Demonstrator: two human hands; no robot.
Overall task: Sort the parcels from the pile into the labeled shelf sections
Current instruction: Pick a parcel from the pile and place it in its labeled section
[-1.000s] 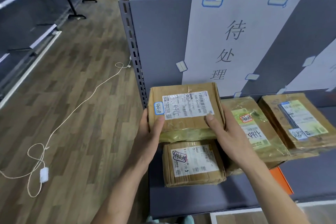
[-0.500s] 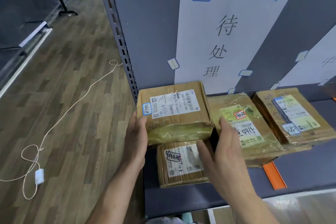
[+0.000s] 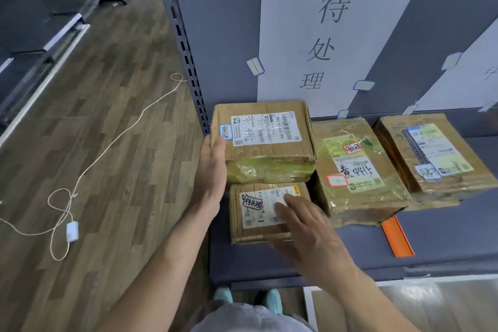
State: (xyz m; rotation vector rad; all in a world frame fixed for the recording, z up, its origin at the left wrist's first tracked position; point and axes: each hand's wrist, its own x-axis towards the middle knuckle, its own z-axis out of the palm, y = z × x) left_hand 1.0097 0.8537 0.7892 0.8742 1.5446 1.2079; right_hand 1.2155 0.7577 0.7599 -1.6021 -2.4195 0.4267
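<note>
A brown parcel [image 3: 262,140] with a white label sits on the grey shelf [image 3: 444,240], at its left end under a white paper sign [image 3: 323,35] with dark characters. My left hand [image 3: 213,172] lies flat against that parcel's left side, fingers straight. In front of it lies a smaller brown parcel [image 3: 258,213]. My right hand [image 3: 304,226] hovers over or rests on the small parcel's right part, fingers spread. Two more taped parcels lie to the right, one [image 3: 353,170] in the middle and one [image 3: 433,153] further right.
An orange divider strip [image 3: 396,237] lies on the shelf in front of the middle parcel. The slotted shelf upright [image 3: 183,43] stands at the left. A white cable with an adapter [image 3: 72,230] lies on the wooden floor. Dark shelving [image 3: 32,21] lines the far left.
The labelled parcel went from both hands down onto the shelf behind the small one. My right hand let go of it and moved back over the small parcel.
</note>
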